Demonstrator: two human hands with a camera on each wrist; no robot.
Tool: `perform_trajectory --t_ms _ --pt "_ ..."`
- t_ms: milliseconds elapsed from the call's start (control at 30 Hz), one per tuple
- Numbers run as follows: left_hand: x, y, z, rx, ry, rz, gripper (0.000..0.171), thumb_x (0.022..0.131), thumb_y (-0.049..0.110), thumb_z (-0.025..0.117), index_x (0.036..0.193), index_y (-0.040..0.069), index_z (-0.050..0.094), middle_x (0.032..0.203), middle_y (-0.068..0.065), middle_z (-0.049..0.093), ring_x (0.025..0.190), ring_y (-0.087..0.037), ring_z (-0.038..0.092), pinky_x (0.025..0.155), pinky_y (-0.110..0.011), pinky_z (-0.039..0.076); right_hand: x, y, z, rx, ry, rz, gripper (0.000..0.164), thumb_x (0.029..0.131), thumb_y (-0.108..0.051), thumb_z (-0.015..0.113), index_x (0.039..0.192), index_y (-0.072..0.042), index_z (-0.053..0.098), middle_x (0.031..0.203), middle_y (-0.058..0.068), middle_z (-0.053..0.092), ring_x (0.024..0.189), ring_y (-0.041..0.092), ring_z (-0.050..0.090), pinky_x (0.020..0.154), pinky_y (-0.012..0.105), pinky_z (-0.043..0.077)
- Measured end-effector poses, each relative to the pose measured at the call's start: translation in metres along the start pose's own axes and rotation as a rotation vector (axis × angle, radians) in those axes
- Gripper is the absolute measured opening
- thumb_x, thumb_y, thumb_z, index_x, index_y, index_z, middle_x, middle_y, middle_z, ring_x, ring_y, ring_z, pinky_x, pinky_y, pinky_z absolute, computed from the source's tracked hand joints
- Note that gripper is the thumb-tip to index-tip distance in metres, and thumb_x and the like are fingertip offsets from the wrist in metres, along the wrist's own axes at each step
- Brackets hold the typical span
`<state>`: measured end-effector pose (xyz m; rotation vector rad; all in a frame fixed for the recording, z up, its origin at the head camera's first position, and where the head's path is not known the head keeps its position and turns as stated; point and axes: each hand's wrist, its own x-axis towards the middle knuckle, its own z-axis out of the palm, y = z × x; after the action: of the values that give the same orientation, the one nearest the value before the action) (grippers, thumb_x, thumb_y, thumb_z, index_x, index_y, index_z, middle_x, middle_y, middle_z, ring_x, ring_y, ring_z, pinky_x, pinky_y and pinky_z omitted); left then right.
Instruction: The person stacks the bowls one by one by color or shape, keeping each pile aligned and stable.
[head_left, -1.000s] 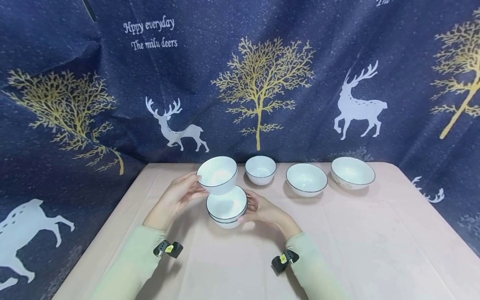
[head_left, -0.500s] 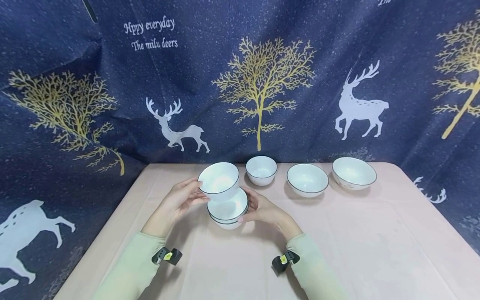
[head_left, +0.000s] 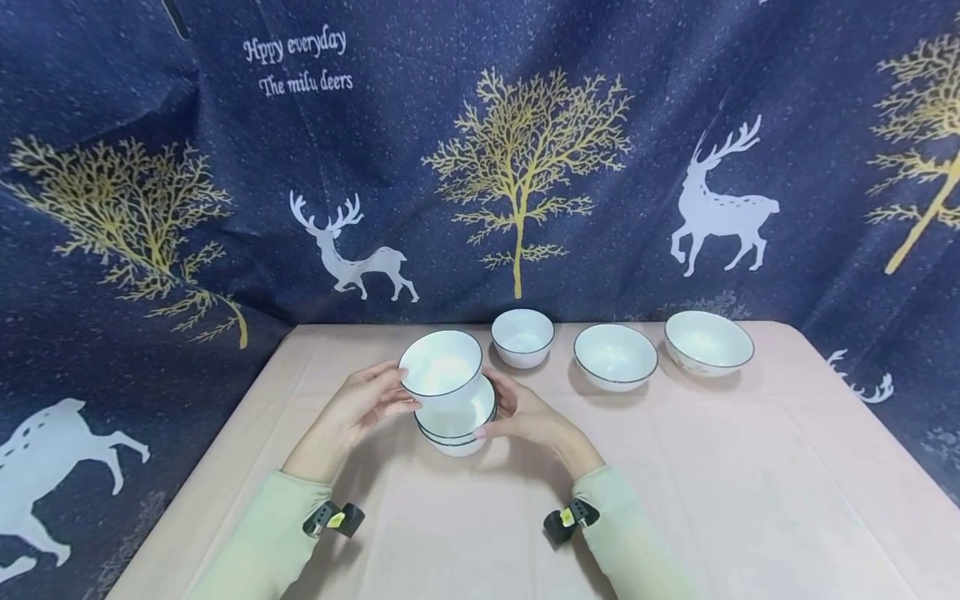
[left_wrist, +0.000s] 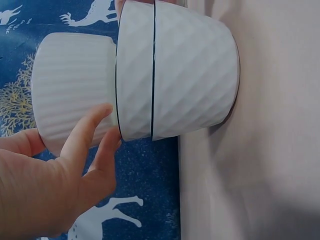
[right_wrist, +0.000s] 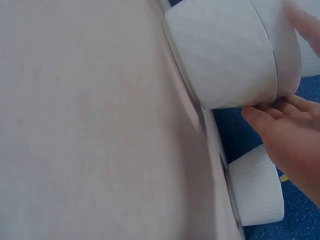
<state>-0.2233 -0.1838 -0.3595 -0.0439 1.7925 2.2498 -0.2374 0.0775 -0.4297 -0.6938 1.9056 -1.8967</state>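
My left hand [head_left: 367, 406] pinches a white, dark-rimmed bowl [head_left: 441, 363], thumb at the rim and fingers low on its side. In the left wrist view this bowl [left_wrist: 75, 85] has vertical ribs, and its base is right at the rim of the stack below. Two nested white bowls [head_left: 454, 417] with dark rims form that stack on the table; their outsides show a diamond relief [left_wrist: 197, 75] in the left wrist view. My right hand [head_left: 528, 412] grips the stack from the right, thumb in front and fingers behind. The held bowl hides part of the stack's opening.
Behind the stack, a small ribbed bowl [head_left: 522, 337] stands near the table's back edge. Farther right are a wider shallow bowl [head_left: 615, 357] and another wide bowl [head_left: 708, 343] with a faint outside pattern. A pink cloth [head_left: 675, 500] covers the table; a dark blue curtain [head_left: 585, 275] hangs behind.
My left hand has lowered the ribbed bowl, moving it slightly right, so it covers more of the stack. The right hand stays on the stack.
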Motion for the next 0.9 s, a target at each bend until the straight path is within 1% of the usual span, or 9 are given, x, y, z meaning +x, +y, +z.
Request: perform_trajectory --t_ms 167,267,433,533,633,800,900 --pt "-0.0006 -0.0009 0.0007 0.012 0.003 0.004 0.055 0.097 -0.002 0.045 0.144 -0.016 0.021 0.128 -0.036 0.043 0.082 -0.018 0.067 0.087 -0.042 0.057 0.0 0.001 -0.0004 -0.007 0.002 0.02 0.101 0.075 -0.004 0.08 0.153 -0.008 0.017 0.16 0.011 0.016 0.146 0.024 0.014 0.12 0.037 0.016" --pt "-0.0017 -0.0005 0.0011 0.014 -0.001 0.009 0.055 0.097 -0.002 0.045 0.144 -0.016 0.02 0.124 -0.035 0.046 0.081 -0.018 0.067 0.086 -0.041 0.057 -0.0002 0.0006 -0.0013 -0.005 0.005 0.028 0.101 0.075 -0.004 0.081 0.153 -0.008 0.017 0.159 0.011 0.017 0.146 0.023 0.015 0.119 0.036 0.018" --pt "-0.0037 0.0001 0.0023 0.03 -0.009 0.02 0.052 0.097 -0.004 0.046 0.142 -0.018 0.024 0.106 -0.02 0.059 0.08 -0.018 0.067 0.085 -0.039 0.058 -0.0014 -0.002 -0.0019 -0.009 0.009 0.044 0.101 0.074 -0.004 0.081 0.153 -0.006 0.017 0.159 0.013 0.017 0.146 0.024 0.016 0.119 0.036 0.019" --pt "-0.0045 -0.0009 0.003 0.048 -0.011 0.03 0.049 0.096 -0.005 0.046 0.14 -0.018 0.028 0.098 -0.014 0.062 0.079 -0.018 0.068 0.083 -0.037 0.059 -0.002 -0.0026 -0.0017 -0.009 0.011 0.052 0.101 0.074 -0.004 0.081 0.153 -0.005 0.017 0.159 0.013 0.016 0.146 0.025 0.015 0.119 0.036 0.019" --pt "-0.0045 -0.0019 0.0031 0.065 -0.011 0.037 0.049 0.096 -0.005 0.046 0.14 -0.019 0.029 0.098 -0.014 0.063 0.079 -0.018 0.068 0.082 -0.036 0.059 -0.0022 -0.003 -0.0019 -0.004 0.009 0.05 0.101 0.074 -0.003 0.081 0.152 -0.004 0.017 0.159 0.013 0.017 0.146 0.024 0.015 0.119 0.036 0.018" --pt "-0.0029 -0.0024 0.0034 0.102 0.022 0.032 0.047 0.095 -0.005 0.049 0.138 -0.018 0.034 0.099 -0.016 0.063 0.077 -0.018 0.069 0.081 -0.035 0.059 -0.0013 -0.0028 -0.0029 0.001 0.004 0.041 0.1 0.074 0.0 0.08 0.152 -0.005 0.018 0.158 0.013 0.02 0.146 0.023 0.017 0.12 0.035 0.018" --pt "-0.0024 -0.0023 0.0032 0.12 0.03 0.033 0.048 0.094 -0.005 0.05 0.138 -0.018 0.035 0.098 -0.015 0.064 0.076 -0.018 0.069 0.08 -0.035 0.059 -0.001 -0.0024 -0.0031 0.001 0.005 0.039 0.099 0.074 0.0 0.08 0.152 -0.006 0.018 0.158 0.012 0.021 0.145 0.023 0.018 0.119 0.035 0.019"
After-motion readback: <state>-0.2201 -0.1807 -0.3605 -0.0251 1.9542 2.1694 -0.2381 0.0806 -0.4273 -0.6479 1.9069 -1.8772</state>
